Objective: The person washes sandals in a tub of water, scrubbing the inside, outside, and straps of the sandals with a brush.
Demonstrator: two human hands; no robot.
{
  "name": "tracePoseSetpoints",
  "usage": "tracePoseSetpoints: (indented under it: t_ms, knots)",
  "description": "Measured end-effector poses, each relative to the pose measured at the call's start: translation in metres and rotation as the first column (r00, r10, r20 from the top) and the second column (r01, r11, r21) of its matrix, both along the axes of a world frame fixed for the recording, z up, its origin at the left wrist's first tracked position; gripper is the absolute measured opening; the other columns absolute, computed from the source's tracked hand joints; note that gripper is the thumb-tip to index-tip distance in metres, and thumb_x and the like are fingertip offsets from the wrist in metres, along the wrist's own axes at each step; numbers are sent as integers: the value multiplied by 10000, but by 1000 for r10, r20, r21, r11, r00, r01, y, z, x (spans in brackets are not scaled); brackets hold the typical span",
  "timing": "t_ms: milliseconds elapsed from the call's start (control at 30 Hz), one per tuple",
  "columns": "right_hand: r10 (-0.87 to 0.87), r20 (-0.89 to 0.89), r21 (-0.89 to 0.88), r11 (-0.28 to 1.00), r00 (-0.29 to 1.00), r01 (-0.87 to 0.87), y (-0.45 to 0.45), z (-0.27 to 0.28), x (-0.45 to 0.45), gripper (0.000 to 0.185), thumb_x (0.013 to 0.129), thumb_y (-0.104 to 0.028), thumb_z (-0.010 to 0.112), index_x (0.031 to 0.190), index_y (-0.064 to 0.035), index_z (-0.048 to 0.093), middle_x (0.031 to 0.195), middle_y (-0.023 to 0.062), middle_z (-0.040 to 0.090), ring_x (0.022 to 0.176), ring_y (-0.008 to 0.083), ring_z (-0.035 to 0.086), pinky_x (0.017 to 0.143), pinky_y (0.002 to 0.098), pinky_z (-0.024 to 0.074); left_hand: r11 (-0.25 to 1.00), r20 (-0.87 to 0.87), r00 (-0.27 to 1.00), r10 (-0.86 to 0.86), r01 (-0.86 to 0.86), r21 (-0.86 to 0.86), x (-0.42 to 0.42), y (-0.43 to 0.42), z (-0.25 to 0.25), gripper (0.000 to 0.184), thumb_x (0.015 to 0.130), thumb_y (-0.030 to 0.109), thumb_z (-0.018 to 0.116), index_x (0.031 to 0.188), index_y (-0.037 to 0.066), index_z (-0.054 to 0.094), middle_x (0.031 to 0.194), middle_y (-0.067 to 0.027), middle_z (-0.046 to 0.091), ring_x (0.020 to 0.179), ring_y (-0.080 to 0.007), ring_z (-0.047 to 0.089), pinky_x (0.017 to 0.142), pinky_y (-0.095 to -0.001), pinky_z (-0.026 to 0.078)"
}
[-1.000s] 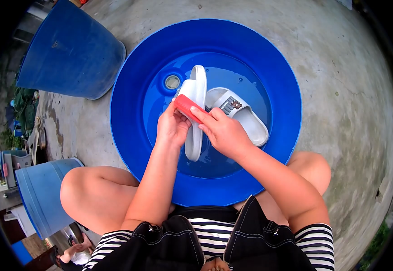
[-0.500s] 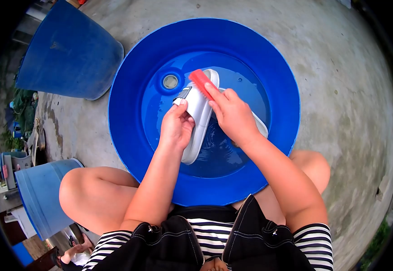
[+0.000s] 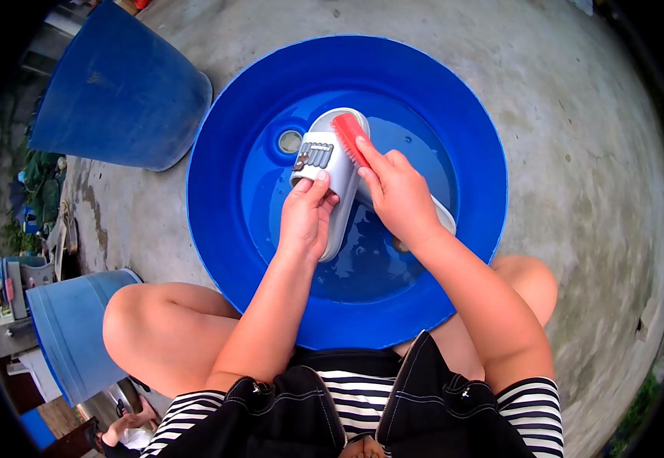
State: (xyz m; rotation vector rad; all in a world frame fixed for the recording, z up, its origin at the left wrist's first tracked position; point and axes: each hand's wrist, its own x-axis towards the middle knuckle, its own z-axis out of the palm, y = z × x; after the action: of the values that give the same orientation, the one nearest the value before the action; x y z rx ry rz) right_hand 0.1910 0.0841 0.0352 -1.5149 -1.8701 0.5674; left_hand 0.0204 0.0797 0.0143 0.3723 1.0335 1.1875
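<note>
My left hand grips a light grey slide sandal by its strap, thumb on top. The strap carries a dark grey ribbed patch with a small brown figure. In my right hand is a red scrubbing brush, its bristles against the right edge of the strap. Under my right wrist lies a second pale sandal, mostly hidden by my hand and arm. Both are inside a round blue tub with shallow water at the bottom.
A large blue barrel stands at upper left, close to the tub. A lighter blue bucket is by my left knee. Concrete floor surrounds the tub. Another person's feet show at lower left.
My left hand has rolled the sandal so its strap top and patch face up more. The brush has shifted slightly right, with its bristles turned toward the strap.
</note>
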Motion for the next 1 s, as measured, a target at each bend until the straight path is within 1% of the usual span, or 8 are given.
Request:
tracePoseSetpoints:
  t_ms: [333, 533, 633, 667, 733, 933, 967, 1000]
  knots:
    - [-42, 76, -89, 995, 996, 49, 6, 1, -3, 482, 1000, -188, 644, 1475, -182, 558, 968, 145, 611, 796, 346, 652, 714, 450, 540, 1000, -26, 999, -28, 29, 9, 3, -2, -1, 268, 1035, 198, 647, 1246, 34, 664, 1132, -36, 699, 974, -120, 607, 893, -298, 479]
    - [165, 31, -53, 985, 986, -163, -23, -6, -17, 497, 1000, -220, 635, 1482, -162, 527, 964, 147, 567, 792, 338, 676, 692, 461, 577, 998, -4, 999, 32, -32, 60, -9, 2, -16, 319, 1029, 222, 658, 1271, 14, 648, 1171, -52, 690, 1024, -144, 610, 942, -320, 475]
    - [-94, -49, -31, 995, 994, 93, 1, -5, 0, 518, 1004, -215, 629, 1488, -84, 498, 1078, 199, 644, 909, 413, 679, 798, 497, 563, 997, 19, 997, 72, -72, 25, -5, 2, -13, 367, 1021, 249, 675, 1300, 15, 627, 1182, -58, 679, 1039, -153, 612, 970, -327, 477]
    - [-174, -115, 16, 984, 978, 177, 11, -14, 8, 620, 985, -261, 668, 1497, 6, 441, 1261, 254, 642, 1092, 427, 668, 892, 486, 550, 997, 20, 997, 73, -74, 26, -4, 2, -10, 367, 1021, 249, 675, 1300, 15, 627, 1182, -58, 679, 1039, -153, 612, 970, -327, 477]
    - [-225, -296, -401, 911, 928, 93, 15, 12, 17, 896, 900, -362, 777, 1551, 46, 317, 1362, 281, 602, 1241, 412, 621, 996, 459, 519, 995, 79, 992, 97, -97, -11, -3, 3, -6, 366, 1020, 261, 679, 1286, 16, 622, 1149, -57, 674, 1045, -159, 616, 1001, -334, 478]
    - [-21, -68, -399, 917, 997, -8, -5, -6, -8, 1278, 752, -447, 895, 1627, 3, 80, 1331, 262, 626, 1252, 397, 621, 1054, 446, 494, 992, 169, 978, 122, -115, -52, -8, 6, -3, 357, 1018, 255, 684, 1252, -3, 604, 1140, -59, 651, 1078, -174, 617, 1063, -335, 478]
    - [-47, -99, -439, 898, 994, -1, -2, -17, -9, 1294, 754, -420, 911, 1642, -24, 56, 1267, 214, 645, 936, 293, 685, 859, 385, 547, 994, 145, 984, 103, -96, -56, -9, 6, -2, 355, 1021, 245, 677, 1263, -2, 599, 1157, -64, 649, 1095, -178, 610, 1082, -337, 474]
    - [-85, -227, -586, 807, 970, -66, 4, -20, -8, 1270, 773, -416, 898, 1654, -72, 51, 1420, 251, 545, 1172, 337, 645, 988, 387, 516, 995, 121, 989, 83, -76, -60, -7, 5, 2, 353, 1024, 235, 670, 1274, -1, 594, 1175, -69, 647, 1112, -181, 602, 1100, -339, 470]
